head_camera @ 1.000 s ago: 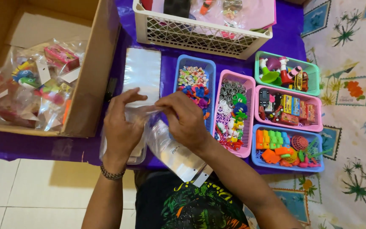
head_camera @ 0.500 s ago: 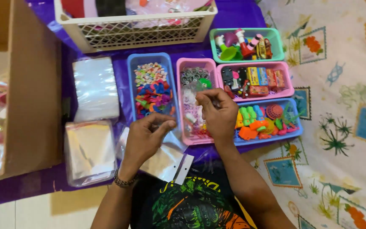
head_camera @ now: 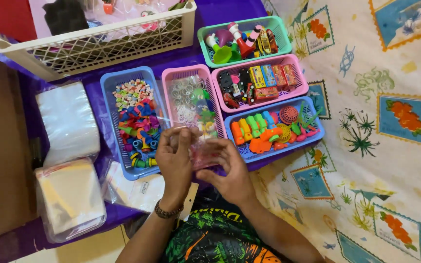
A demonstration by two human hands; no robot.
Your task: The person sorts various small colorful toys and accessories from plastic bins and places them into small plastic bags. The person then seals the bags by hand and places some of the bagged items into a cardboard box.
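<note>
I have both hands closed on a small clear bag [head_camera: 201, 152]: my left hand [head_camera: 174, 158] pinches its left edge, my right hand [head_camera: 227, 170] cups the underside, holding it near the pink basket [head_camera: 171, 80] and blue basket [head_camera: 108, 87].

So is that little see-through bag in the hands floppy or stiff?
Probably floppy: the small clear bag looks like thin film, crumpled between the left hand and right hand. It is likely light, since both hands hold it up with fingertips only. It may be a bit slippery, as the plastic looks glossy.
</note>
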